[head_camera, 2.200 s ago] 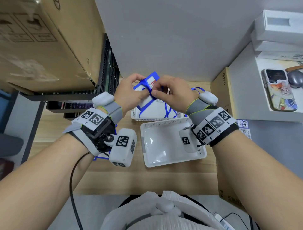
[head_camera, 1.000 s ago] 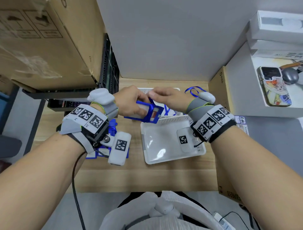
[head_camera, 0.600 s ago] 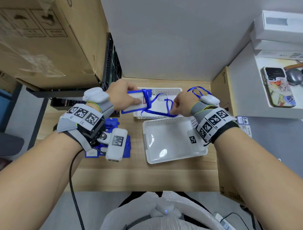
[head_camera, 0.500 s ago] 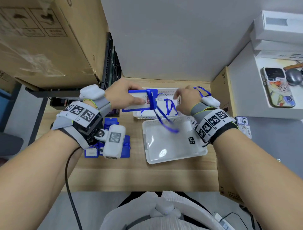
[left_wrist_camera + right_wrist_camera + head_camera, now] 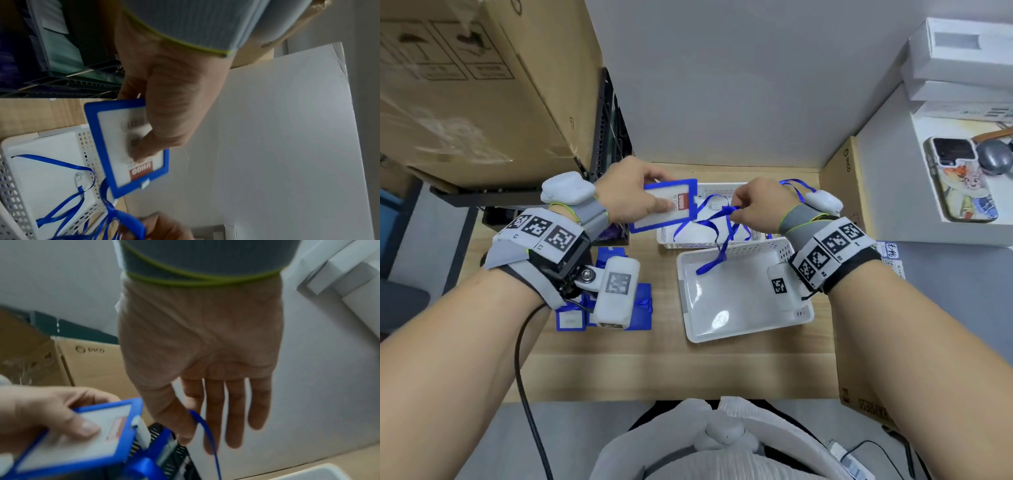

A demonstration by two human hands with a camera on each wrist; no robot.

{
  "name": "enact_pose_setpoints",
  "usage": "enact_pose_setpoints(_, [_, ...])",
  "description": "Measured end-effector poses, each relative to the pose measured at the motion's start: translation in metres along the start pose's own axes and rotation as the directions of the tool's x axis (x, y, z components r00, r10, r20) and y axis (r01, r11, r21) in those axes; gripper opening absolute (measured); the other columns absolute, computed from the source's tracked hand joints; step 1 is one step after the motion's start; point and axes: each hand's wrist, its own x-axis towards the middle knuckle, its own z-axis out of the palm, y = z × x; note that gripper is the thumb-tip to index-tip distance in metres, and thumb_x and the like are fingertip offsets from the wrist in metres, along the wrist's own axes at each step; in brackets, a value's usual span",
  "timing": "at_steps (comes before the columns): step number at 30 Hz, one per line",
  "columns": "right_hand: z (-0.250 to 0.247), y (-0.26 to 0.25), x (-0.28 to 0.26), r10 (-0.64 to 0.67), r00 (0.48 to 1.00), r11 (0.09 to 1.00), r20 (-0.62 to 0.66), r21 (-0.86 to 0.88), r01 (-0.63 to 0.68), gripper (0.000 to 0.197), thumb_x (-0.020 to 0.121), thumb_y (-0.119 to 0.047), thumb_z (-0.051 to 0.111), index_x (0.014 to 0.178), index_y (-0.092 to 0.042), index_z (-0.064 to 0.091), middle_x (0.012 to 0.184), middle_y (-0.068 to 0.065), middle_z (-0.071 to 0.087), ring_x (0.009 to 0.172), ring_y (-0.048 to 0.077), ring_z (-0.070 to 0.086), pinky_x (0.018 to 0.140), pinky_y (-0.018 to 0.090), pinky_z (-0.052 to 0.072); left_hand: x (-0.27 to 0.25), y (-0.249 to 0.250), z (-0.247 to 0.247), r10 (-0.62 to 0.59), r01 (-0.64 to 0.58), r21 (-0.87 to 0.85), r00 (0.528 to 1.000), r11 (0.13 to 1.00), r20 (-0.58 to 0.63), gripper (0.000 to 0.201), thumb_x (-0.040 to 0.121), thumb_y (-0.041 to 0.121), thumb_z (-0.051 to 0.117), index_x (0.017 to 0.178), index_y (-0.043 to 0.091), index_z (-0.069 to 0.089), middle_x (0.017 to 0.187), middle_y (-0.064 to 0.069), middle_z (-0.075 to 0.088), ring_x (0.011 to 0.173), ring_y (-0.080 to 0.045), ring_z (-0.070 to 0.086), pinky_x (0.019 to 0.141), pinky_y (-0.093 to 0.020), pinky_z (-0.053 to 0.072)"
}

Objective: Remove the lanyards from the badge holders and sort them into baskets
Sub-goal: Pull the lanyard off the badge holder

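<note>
Left hand grips the holder; right hand pinches the lanyard trailing right and down over the far basket.

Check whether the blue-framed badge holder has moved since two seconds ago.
Yes. The blue-framed badge holder, gripped by the left hand, has shifted left, off the far white perforated basket.

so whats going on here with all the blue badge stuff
A person is taking lanyards off badge holders. The left hand grips a blue badge holder above the desk, while the right hand pinches a blue lanyard beside it, its loose end hanging over the near white basket, which holds nothing visible. The far basket already has blue lanyards in it. More blue badge holders lie on the desk at the left.
</note>
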Motion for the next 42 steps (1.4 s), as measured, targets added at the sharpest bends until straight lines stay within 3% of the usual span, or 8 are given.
enact_pose_setpoints(4, [0.004,0.013,0.006,0.099,0.994,0.973,0.046,-0.212,-0.087,0.034,0.082,-0.015,0.058,0.115,-0.019,0.062,0.121,0.003,0.055,0.098,0.026,0.058,0.083,0.033,0.051,0.001,0.003,-0.003,-0.023,0.023,-0.063,1.0,0.998,0.004,0.029,0.077,0.02,0.08,0.104,0.029,0.071,0.086,0.006,0.076,0.078,-0.013,0.073,0.079,-0.04,0.06])
enact_pose_setpoints(9, [-0.006,-0.006,-0.004,-0.3,0.953,0.89,0.041,0.372,0.263,0.058,0.088,-0.032,0.068,0.14,-0.036,0.043,0.148,-0.013,0.039,0.135,0.007,0.036,0.109,0.027,0.031,-0.001,0.016,0.001,0.049,-0.044,-0.042,0.993,0.998,0.105,0.023,0.076,0.015,0.078,0.094,0.027,0.072,0.08,0.002,0.076,0.066,-0.012,0.07,0.067,-0.03,0.056])
enact_pose_setpoints(13, [-0.003,-0.012,-0.005,-0.29,0.941,0.908,0.175,0.362,0.212,0.016,0.097,-0.039,0.055,0.099,-0.027,0.067,0.098,-0.008,0.069,0.087,0.016,0.06,0.081,0.03,0.045,0.0,0.014,0.001,0.02,-0.014,-0.063,0.996,0.998,0.088,0.022,0.076,0.015,0.079,0.095,0.025,0.072,0.083,0.0,0.076,0.067,-0.012,0.072,0.066,-0.033,0.059])
enact_pose_setpoints(16, [0.0,-0.01,-0.004,-0.265,0.961,0.909,0.082,0.355,0.22,0.025,0.099,-0.031,0.053,0.088,-0.011,0.063,0.067,-0.006,0.068,0.059,0.019,0.056,0.063,0.032,0.046,0.003,0.008,-0.001,-0.052,0.058,-0.056,0.993,0.997,0.108,0.02,0.079,0.014,0.076,0.096,0.022,0.069,0.088,-0.002,0.077,0.078,-0.019,0.075,0.078,-0.045,0.061])
enact_pose_setpoints(19, [0.001,-0.015,-0.006,-0.276,0.961,0.899,0.005,0.355,0.257,0.023,0.101,-0.027,0.049,0.084,-0.017,0.062,0.062,-0.006,0.061,0.055,0.011,0.054,0.063,0.028,0.048,0.003,0.008,0.003,-0.034,0.037,-0.02,0.99,0.999,0.139,0.017,0.078,0.019,0.077,0.093,0.022,0.07,0.087,0.0,0.076,0.08,-0.019,0.074,0.081,-0.044,0.06])
enact_pose_setpoints(23, [-0.002,-0.027,-0.01,-0.309,0.946,0.894,-0.101,0.308,0.325,0.023,0.1,-0.024,0.049,0.088,-0.013,0.065,0.063,-0.009,0.059,0.048,-0.001,0.045,0.049,0.012,0.033,0.0,0.016,0.009,0.078,-0.084,0.052,0.992,0.995,0.1,0.029,0.079,0.047,0.077,0.081,0.019,0.068,0.074,0.001,0.069,0.065,-0.018,0.06,0.063,-0.032,0.048])
enact_pose_setpoints(34, [-0.011,-0.026,-0.01,-0.267,0.946,0.908,-0.185,0.28,0.311,0.029,0.101,-0.026,0.045,0.083,-0.017,0.066,0.052,-0.005,0.037,0.044,0.007,0.035,0.049,0.021,0.025,-0.003,0.023,0.01,0.181,-0.177,0.059,0.982,0.982,-0.06,0.018,0.084,0.038,0.075,0.069,0.029,0.07,0.047,0.014,0.055,0.046,-0.004,0.044,0.05,-0.015,0.032])
enact_pose_setpoints(42, [-0.012,-0.019,-0.007,-0.211,0.976,0.854,-0.051,0.477,0.21,0.033,0.1,-0.03,0.047,0.074,-0.021,0.067,0.042,-0.011,0.034,0.041,0.008,0.027,0.053,0.027,0.026,-0.007,0.02,0.017,0.296,-0.274,0.154,0.945,0.949,-0.141,0.023,0.083,0.038,0.076,0.072,0.019,0.07,0.056,0.001,0.057,0.055,-0.019,0.047,0.056,-0.027,0.038])
